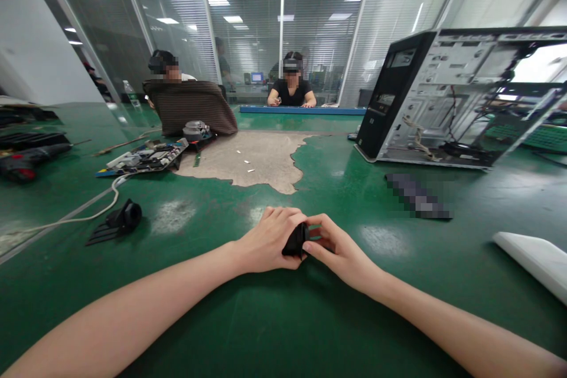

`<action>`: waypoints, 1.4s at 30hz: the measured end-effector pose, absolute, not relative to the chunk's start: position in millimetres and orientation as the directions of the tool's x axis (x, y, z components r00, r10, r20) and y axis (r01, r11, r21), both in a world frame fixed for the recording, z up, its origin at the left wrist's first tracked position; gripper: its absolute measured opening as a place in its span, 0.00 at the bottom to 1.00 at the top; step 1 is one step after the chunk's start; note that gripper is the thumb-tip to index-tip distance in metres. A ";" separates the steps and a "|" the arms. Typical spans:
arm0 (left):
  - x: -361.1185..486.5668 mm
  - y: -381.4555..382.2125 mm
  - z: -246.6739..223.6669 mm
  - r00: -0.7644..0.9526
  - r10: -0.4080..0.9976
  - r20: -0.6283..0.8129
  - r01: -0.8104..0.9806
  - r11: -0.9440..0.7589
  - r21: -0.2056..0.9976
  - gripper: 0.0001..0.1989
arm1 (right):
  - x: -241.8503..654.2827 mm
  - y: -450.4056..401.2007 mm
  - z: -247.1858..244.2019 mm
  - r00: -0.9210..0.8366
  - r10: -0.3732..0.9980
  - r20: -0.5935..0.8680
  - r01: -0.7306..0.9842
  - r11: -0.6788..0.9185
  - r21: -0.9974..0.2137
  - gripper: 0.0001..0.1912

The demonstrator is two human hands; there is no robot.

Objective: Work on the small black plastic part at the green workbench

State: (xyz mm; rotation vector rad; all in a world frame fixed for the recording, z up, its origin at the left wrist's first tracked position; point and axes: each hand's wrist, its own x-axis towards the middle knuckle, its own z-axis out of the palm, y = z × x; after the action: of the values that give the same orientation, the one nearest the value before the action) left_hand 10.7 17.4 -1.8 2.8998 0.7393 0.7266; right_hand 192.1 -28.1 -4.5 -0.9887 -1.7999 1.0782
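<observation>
Two bare forearms reached forward over a green desk (274, 319), and both hands met near its middle around a small black part (296, 240). The left hand (266, 242) curled over the part from the left, its grip closed on it with the fingers wrapped across the top. The right hand (336, 248) pinched the part's right side, thumb and fingertips pressed together on it. The part sat low, just above or on the desk surface; which of the two could not be told.

To the left lay another black plastic piece (119, 220) beside a white cable (84, 212) that ran across the desk. Farther back on the left sat a circuit board (146, 159) with loose parts, next to a worn, bare patch (252, 159) in the green surface. On the right stood an open computer case (460, 97), tilted, its inner wiring visible. A flat white object (535, 257) lay at the right edge, well apart from the hands.

Across the desk, two other people sat in front of glass partitions, one behind a brown chair back (190, 106).
</observation>
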 end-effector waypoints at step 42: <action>10.3 17.3 -1.2 0.773 0.468 0.428 0.436 -0.882 0.177 0.30 | 193.6 -32.2 -4.4 -0.395 0.832 0.390 0.257 0.507 -0.823 0.12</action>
State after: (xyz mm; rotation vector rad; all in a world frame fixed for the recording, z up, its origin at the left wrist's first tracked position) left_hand 10.3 17.3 -1.2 2.8945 0.7392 0.7254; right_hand 193.6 -32.2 -4.4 -0.8973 -1.9098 0.8635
